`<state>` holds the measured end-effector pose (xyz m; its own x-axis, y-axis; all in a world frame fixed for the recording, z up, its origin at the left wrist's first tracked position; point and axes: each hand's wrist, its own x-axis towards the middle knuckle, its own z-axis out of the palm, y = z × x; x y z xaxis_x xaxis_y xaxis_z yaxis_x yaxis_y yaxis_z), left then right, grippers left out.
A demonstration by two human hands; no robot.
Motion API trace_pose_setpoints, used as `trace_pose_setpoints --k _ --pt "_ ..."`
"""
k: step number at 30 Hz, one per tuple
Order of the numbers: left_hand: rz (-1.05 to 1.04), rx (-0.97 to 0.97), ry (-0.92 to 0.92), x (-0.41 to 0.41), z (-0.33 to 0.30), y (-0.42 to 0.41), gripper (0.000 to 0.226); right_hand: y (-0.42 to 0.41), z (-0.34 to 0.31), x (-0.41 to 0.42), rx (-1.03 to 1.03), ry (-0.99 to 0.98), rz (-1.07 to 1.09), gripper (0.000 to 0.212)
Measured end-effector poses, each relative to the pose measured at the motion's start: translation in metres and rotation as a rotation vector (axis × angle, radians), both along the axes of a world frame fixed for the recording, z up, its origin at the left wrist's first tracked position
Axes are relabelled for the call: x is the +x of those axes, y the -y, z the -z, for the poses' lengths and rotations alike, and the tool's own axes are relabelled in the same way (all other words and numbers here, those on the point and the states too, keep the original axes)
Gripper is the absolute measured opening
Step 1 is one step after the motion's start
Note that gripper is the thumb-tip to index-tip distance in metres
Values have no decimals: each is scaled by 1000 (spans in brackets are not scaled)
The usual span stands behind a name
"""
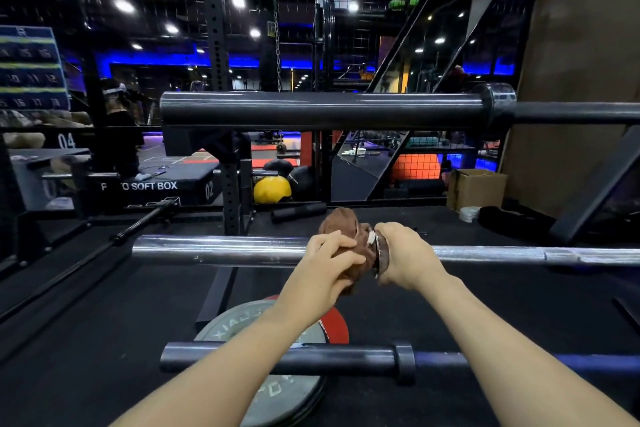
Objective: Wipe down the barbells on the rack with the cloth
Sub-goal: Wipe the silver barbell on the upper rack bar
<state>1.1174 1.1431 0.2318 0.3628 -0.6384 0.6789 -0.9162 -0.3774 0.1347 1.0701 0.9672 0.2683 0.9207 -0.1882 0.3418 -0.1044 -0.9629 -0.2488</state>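
Our left hand (332,258) bunches the soft cloth (343,224) round the heavy, slick middle barbell (221,250); our right hand (403,253) grips its collar.

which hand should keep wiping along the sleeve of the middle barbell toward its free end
Left. The left hand already holds the brown cloth against the middle barbell on its sleeve side, while the right hand grips at the collar, steadying it.

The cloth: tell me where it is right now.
In the head view, the cloth sits centre frame, bunched on the middle barbell against its collar, under the left hand, beside the right hand.
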Motion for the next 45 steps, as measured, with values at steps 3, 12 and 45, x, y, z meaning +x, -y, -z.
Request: trace_pose_setpoints --k 3,12,45 --pt "-37 -57 -10 -1 3 0 44 -1 0 1 11 1 -10 51" --pt "-116 -45 -21 -9 -18 30 42 5 -2 -2 11 -5 -28 53" --pt "-180 -74 -1 6 -13 27 35 -3 -7 0 -97 -42 -2 76"
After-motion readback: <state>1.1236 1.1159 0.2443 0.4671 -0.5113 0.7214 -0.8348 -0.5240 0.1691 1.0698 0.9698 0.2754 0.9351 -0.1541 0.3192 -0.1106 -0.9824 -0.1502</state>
